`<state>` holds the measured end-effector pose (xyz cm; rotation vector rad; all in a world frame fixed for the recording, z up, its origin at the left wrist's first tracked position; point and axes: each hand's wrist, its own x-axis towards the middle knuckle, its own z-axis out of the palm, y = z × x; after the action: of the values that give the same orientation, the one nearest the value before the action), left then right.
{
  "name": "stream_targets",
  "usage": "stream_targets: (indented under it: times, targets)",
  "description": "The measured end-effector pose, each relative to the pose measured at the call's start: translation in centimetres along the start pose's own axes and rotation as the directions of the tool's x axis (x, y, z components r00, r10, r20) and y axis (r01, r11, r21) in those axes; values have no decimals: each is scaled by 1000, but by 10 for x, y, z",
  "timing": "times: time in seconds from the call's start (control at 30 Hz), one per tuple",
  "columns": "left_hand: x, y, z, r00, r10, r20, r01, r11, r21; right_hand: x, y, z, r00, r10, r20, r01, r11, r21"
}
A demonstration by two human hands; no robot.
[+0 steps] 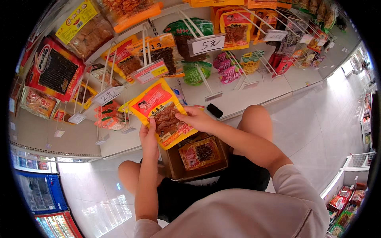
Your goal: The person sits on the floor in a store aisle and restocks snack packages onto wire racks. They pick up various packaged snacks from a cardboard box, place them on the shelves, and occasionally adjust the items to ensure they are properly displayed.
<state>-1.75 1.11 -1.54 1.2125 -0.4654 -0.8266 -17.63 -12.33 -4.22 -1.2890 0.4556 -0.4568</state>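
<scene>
Between both hands I hold a yellow and red snack packet [166,122] with a clear window showing brown food. My left hand [149,137] pinches its lower left edge, thumb on the front. On the right edge, my right hand [196,118] grips it with the thumb over the window. Below the packet a cardboard box [224,148] stands open between my knees. Inside lies another snack packet [200,152], red and orange with dark contents. The held packet hides the box's upper left part.
Ahead, hooks on a store shelf hold hanging snack packets [236,29] and price tags [207,44]. A black object [214,110] lies on the shelf base. Blue [41,192] and red-framed [62,223] cabinets stand at left. A bin of packets [342,205] is at lower right.
</scene>
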Motion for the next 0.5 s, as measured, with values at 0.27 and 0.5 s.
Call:
stream_targets:
  times: [0.27,0.5]
  targets:
    - [-1,0,3,1000,-3,9,3,1000,12,0,-3,-7,997,71,19,-69,996,-62]
    - [0,-1,0,1000,5,5,-5,999,37,-5,-7,-5,999,51,11,-51,999,-10]
